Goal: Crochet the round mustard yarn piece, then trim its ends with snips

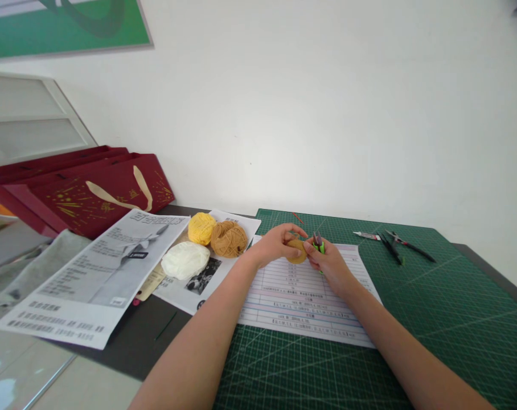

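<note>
Between my two hands is a small rounded tan crocheted piece (pixel 298 254), held over a printed sheet. My left hand (pixel 278 245) is closed on its left side, thumb on the piece and fingers curled above it. On the other side, my right hand (pixel 332 266) is closed round small green-handled scissors (pixel 319 246), their dark blades pointing up and away. Its thumb and fingertips also meet the right edge of the tan piece. The palm side of the right hand is hidden. Under both hands lies the printed pattern sheet (pixel 292 302).
A green cutting mat (pixel 412 319) bears a glue tube (pixel 366 236), dark tweezers (pixel 390 249) and pliers (pixel 412 247). To the left are yellow (pixel 201 228), brown (pixel 228 239) and white yarn (pixel 185 260), printed papers (pixel 91 285) and dark red gift bags (pixel 100 193). A white wall stands behind.
</note>
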